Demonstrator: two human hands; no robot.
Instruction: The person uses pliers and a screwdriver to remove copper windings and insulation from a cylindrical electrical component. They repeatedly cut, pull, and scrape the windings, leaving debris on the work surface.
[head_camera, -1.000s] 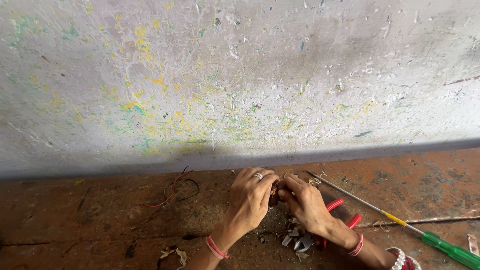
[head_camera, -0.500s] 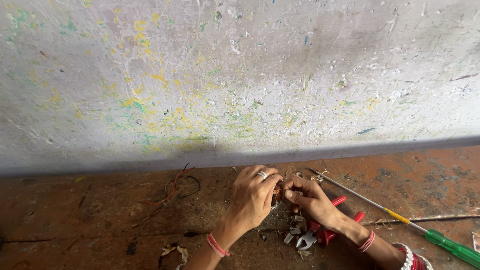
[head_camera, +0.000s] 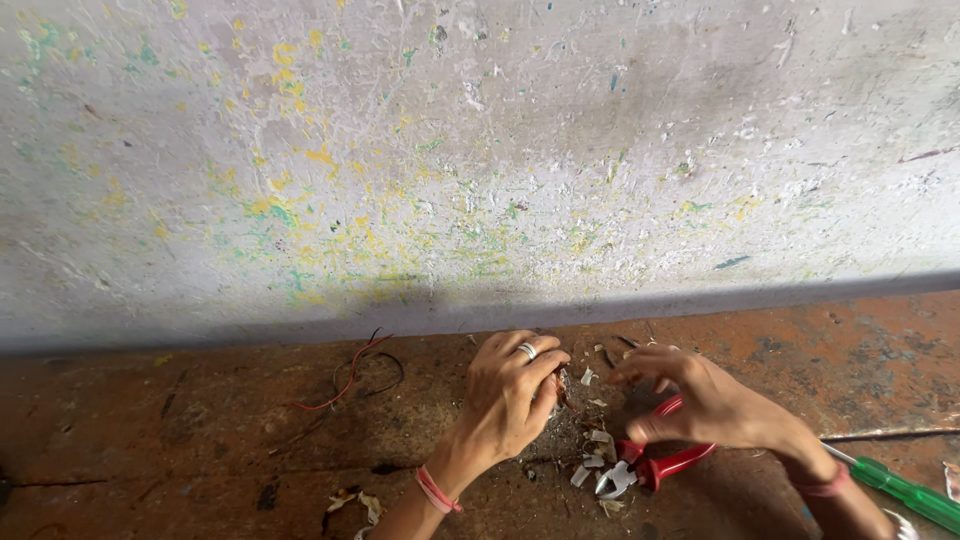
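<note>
Two hands: left hand (head_camera: 508, 392) pinches scrap; red pliers (head_camera: 648, 468) under right hand (head_camera: 700, 402)

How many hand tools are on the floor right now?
2: red-handled pliers under the right hand, and a green-handled screwdriver at the far right. The hands may hide others.

Green screwdriver (head_camera: 908, 492), paint-flecked wall (head_camera: 480, 150)
</note>
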